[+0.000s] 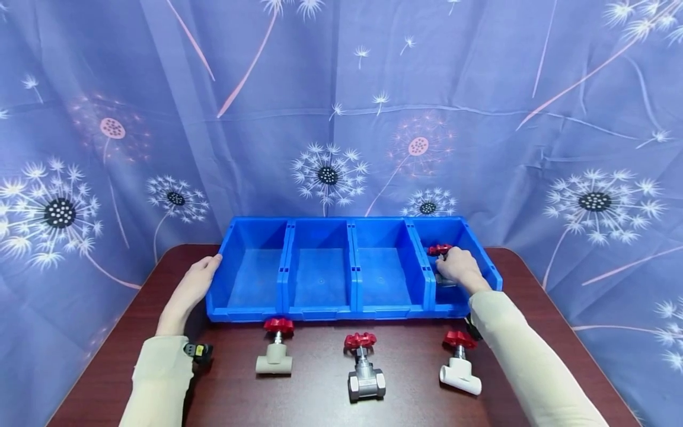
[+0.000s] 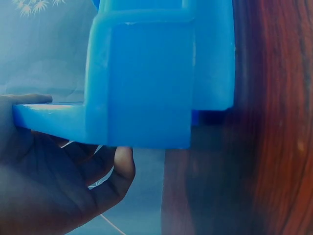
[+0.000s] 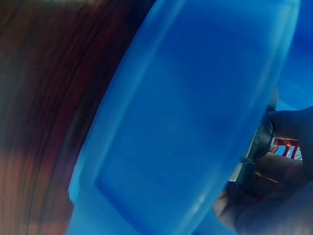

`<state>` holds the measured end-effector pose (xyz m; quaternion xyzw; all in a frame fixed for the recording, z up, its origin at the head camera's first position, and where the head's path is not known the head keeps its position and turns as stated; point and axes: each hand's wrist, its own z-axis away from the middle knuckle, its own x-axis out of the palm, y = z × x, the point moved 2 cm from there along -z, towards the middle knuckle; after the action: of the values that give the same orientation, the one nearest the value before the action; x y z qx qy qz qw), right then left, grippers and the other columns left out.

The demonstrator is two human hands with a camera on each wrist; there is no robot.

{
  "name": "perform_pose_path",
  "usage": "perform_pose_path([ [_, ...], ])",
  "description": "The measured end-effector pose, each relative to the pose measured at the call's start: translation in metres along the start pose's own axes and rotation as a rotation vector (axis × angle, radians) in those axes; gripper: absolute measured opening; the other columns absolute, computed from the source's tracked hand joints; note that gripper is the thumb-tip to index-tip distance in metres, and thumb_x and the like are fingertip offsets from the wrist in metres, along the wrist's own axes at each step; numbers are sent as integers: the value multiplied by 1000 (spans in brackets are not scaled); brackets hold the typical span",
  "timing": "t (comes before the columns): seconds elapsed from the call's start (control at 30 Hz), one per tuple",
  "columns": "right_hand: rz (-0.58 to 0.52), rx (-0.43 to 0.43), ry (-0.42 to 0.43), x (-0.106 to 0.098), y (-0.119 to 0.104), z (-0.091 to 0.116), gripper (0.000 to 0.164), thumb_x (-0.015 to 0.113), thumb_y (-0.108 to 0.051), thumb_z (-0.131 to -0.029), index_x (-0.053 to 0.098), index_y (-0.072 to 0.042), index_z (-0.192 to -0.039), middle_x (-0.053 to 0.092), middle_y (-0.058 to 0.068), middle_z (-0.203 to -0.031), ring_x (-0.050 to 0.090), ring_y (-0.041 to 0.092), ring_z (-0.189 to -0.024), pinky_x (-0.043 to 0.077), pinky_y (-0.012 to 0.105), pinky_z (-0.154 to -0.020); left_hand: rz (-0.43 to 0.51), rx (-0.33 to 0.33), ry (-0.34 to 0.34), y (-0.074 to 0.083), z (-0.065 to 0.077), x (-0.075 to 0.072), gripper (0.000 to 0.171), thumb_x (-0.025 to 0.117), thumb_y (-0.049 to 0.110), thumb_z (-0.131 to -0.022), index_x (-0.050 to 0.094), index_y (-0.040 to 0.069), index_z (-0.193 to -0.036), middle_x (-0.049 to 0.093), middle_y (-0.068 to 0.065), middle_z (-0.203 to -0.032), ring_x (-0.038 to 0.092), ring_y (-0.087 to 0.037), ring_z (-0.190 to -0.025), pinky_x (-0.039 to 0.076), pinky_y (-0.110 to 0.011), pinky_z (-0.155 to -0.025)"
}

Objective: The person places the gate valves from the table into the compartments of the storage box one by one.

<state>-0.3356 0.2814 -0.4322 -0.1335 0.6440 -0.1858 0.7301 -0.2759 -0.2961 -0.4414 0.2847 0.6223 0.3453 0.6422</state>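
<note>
My left hand [image 1: 198, 279] holds the left end of a blue divided storage bin [image 1: 318, 312]. In the left wrist view its fingers [image 2: 124, 164] curl beneath the bin's projecting rim [image 2: 54, 117]. My right hand [image 1: 460, 268] reaches down into the bin's rightmost compartment and grips a metal gate valve [image 1: 446, 281] with a red handwheel [image 1: 439, 249]. The right wrist view shows the fingers around the valve's dark-looking body [image 3: 264, 137], partly hidden behind the blue bin wall [image 3: 181, 112].
Before the bin on the dark wooden table [image 1: 315, 409] stand a beige tee valve [image 1: 275, 359], a metal valve [image 1: 366, 379] and a white tee valve [image 1: 460, 375], all with red handwheels. A blue dandelion-patterned curtain [image 1: 256, 154] hangs behind.
</note>
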Motion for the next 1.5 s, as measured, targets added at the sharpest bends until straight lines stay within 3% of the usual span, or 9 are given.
perform_pose_path([
  [0.33, -5, 43, -34, 6, 3, -6, 23, 50, -19, -97, 58, -1, -85, 56, 13, -75, 57, 28, -68, 45, 36, -58, 16, -8, -22, -1, 0, 0, 70, 24, 56, -103, 48, -6, -126, 54, -27, -120, 52, -39, -110, 43, -54, -93],
  [0.83, 21, 80, -86, 8, 5, -11, 27, 49, -18, -93, 57, 8, -97, 59, 27, -90, 63, 36, -67, 52, 42, -53, -4, 1, -21, 0, 0, 1, 66, 25, 55, -103, 52, -4, -116, 57, -21, -104, 54, -35, -101, 45, -45, -86],
  [1.07, -10, 96, -103, 12, 10, -13, 27, 50, -19, -97, 58, 6, -102, 61, 20, -89, 61, 34, -78, 52, 47, -66, -11, -17, -21, -2, 1, 3, 68, 25, 56, -103, 52, -4, -122, 58, -23, -111, 55, -35, -103, 46, -47, -87],
  [1.23, -21, 96, -105, 13, 10, -13, 34, 51, -21, -98, 55, 9, -112, 61, 24, -96, 61, 38, -83, 52, 53, -72, -19, -3, -9, -2, 0, 2, 66, 26, 56, -103, 53, -3, -117, 57, -19, -102, 55, -33, -98, 45, -43, -82],
  [1.5, 102, 0, -153, 2, -4, -12, 44, 48, -26, -100, 55, 14, -116, 60, 31, -106, 59, 41, -94, 47, 54, -80, -26, 9, -4, -1, 0, -2, 64, 25, 55, -103, 52, -2, -111, 54, -15, -92, 54, -30, -92, 43, -37, -76],
])
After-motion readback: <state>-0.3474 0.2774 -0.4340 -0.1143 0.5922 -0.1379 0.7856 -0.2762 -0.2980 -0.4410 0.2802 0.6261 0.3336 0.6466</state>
